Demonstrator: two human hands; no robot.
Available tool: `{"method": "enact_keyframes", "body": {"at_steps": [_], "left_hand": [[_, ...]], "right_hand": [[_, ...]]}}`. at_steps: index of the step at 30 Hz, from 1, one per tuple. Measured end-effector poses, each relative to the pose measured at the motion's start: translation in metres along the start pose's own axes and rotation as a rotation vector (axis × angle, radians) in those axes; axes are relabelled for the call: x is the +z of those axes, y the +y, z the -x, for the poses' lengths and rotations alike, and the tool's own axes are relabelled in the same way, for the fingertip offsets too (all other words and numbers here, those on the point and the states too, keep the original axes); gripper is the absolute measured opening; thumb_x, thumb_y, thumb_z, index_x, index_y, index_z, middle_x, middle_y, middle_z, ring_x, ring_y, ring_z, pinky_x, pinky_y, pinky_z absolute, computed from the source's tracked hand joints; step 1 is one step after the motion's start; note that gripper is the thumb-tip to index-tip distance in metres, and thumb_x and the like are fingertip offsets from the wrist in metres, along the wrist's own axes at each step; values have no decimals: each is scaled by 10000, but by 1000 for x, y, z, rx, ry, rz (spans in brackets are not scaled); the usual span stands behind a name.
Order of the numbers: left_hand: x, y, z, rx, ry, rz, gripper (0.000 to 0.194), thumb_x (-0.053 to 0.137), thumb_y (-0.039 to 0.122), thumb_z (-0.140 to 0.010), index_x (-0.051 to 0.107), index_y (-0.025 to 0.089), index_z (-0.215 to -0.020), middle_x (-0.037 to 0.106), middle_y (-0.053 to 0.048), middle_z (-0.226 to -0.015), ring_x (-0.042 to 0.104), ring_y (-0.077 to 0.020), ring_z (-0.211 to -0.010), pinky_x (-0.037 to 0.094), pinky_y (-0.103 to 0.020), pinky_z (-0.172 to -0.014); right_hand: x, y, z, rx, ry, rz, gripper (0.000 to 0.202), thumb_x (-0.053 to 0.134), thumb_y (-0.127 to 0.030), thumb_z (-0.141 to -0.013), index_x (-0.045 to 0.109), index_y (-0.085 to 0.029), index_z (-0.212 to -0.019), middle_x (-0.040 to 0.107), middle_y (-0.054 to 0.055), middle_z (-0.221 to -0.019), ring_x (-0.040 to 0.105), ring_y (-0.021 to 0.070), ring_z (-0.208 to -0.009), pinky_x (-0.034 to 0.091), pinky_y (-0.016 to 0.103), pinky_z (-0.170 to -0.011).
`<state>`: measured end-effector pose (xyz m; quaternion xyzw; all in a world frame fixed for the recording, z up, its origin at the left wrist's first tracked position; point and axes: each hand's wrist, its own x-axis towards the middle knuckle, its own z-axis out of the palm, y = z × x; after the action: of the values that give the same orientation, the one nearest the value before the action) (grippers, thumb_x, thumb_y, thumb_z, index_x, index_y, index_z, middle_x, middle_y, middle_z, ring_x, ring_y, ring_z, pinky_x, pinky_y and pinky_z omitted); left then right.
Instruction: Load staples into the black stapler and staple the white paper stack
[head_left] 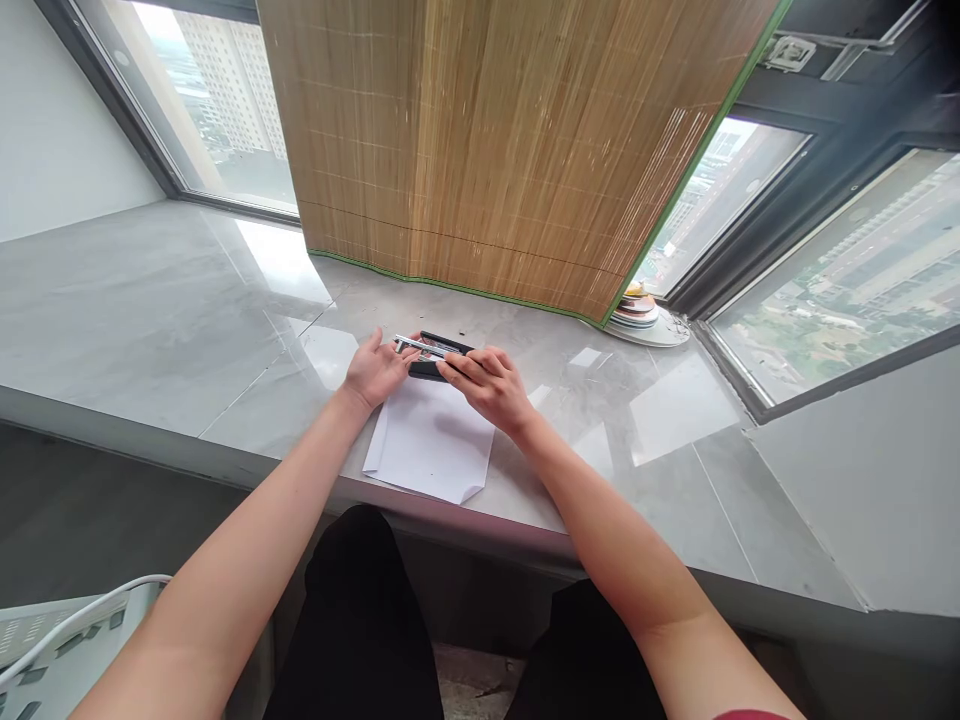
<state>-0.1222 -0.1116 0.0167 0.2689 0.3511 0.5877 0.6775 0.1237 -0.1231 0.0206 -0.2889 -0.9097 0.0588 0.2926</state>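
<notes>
Over the far edge of some white paper [433,440], a black stapler [429,370] is swung open, its silver metal channel showing between the dark parts. My right hand [491,388] grips its right end, fingers closed round it. At the left end, my left hand [379,370] is turned palm up, its fingers supporting the metal channel and its thumb raised apart. The paper lies flat on the grey ledge [247,350], with a folded left edge and a lifted near right corner. Part of the stapler is hidden behind my right fingers.
A bamboo blind [487,140] with green edging hangs down to the ledge behind my hands. Stacked plates [637,315] stand at the back right by the window. A white cable [82,610] crosses a pale slotted object at the lower left.
</notes>
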Motion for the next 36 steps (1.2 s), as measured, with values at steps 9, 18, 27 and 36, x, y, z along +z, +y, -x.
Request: {"method": "enact_keyframes", "body": {"at_steps": [9,18,27,36], "left_hand": [[1,5,2,-31,106,386,456,351,379,-1149,650,60,-1278,739,-187,-1040,768,-245,-1001,656,-362,-890],[-5,9,4,159,19,162,301,559,348,-1017,573,181,-768,357,47,-646,370,-87,-494,368,-221,-491],[35,1,-62,461,-20,-1452,156,687,238,-940,767,214,-1071,685,-56,-966,636,-227,-997,501,-339,-940],[43,-14,-131,368,-223,-1764,248,734,264,-935,808,225,-1169,737,-123,-1211,665,-309,-1176,504,-391,-1008]], "right_hand": [[2,9,-1,129,408,-182,221,687,-263,-992,781,-275,-1191,778,83,-1163,637,269,-1034,530,461,-971],[-1,35,7,154,-75,-706,309,838,-405,-856,803,-228,-1107,741,49,-1020,634,198,-873,441,299,-657],[0,52,4,24,-187,-711,310,771,-379,-930,763,-241,-1207,774,54,-1122,658,243,-1002,501,388,-901],[1,51,6,32,-183,-692,299,760,-427,-944,771,-250,-1185,770,58,-1069,646,252,-986,509,427,-951]]}}
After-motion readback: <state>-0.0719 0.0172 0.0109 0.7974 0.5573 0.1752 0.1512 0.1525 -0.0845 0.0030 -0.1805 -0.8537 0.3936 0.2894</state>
